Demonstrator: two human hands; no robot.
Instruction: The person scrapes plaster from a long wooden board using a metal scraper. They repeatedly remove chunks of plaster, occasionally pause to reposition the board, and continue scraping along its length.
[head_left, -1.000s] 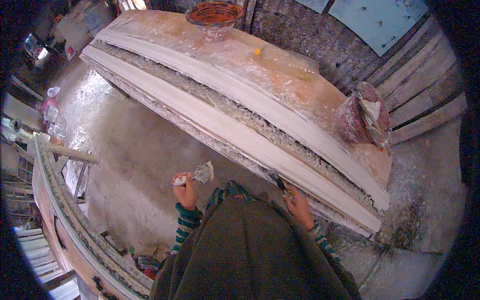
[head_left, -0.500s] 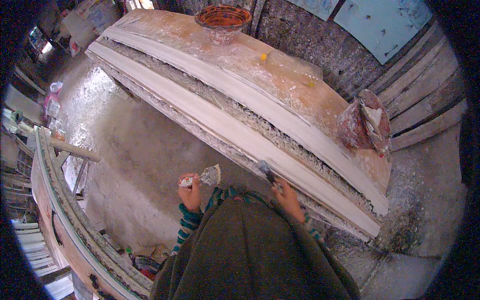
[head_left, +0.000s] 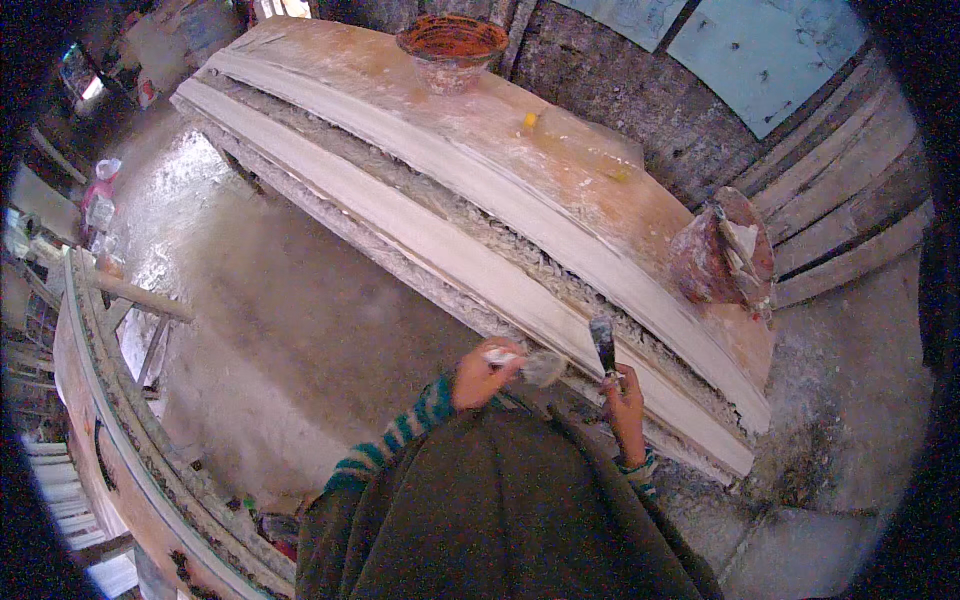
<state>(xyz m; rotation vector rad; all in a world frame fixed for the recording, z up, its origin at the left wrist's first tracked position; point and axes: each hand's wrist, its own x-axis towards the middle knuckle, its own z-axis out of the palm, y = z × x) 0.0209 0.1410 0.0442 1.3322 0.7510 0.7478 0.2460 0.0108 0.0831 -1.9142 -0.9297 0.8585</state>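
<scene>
In front of me run two long white plaster mouldings (head_left: 470, 259) on a bench, with a rough groove between them. My right hand (head_left: 626, 405) is wrapped around the dark handle of a narrow putty knife (head_left: 602, 340); its grey blade points up and away, over the nearer moulding. To its left, my left hand (head_left: 485, 375) is closed on a wide putty knife (head_left: 543, 369) with a whitish, plaster-caked blade, smeared by motion. That blade points right, towards the right hand, by the bench's near edge. Both handles are largely hidden by my fingers.
On the bench's far side stand an orange-lined bucket (head_left: 452, 50), a clear bottle with a yellow cap (head_left: 530, 120) and a plaster-stained reddish container (head_left: 724, 250). A second curved bench (head_left: 110, 425) is at the left. Boards (head_left: 850, 200) lie at the right.
My left hand has moved right with the wide putty knife, close to the other hand. My right hand has shifted right, and its putty knife now points more upright.
</scene>
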